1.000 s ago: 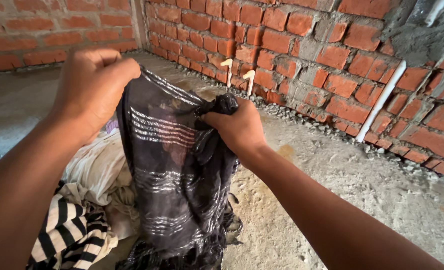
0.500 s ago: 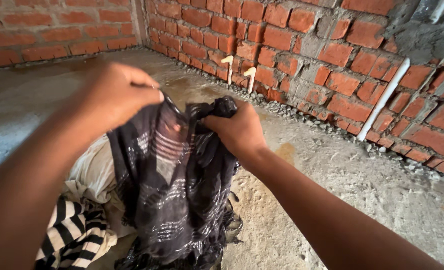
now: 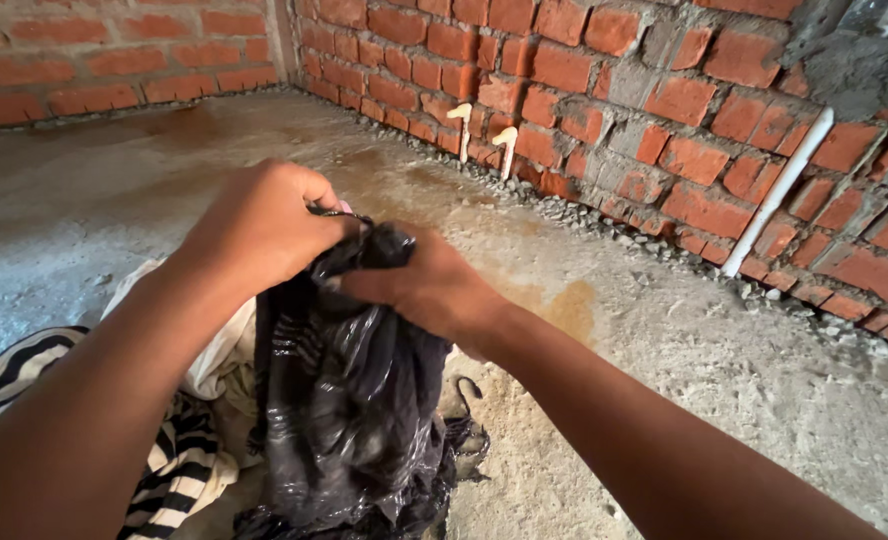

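Hands, left (image 3: 264,225) & right (image 3: 429,290), grip dark cloth (image 3: 349,420); striped fabric (image 3: 179,470) beside, brick wall (image 3: 664,110) behind.

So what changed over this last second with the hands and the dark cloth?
The left hand came down and in toward the right hand, so the dark cloth, held spread out a second ago, is now bunched between them. Both hands kept their grip throughout. The striped cloth and pale cloth on the floor, the brick wall and the white pipe stayed as they were.
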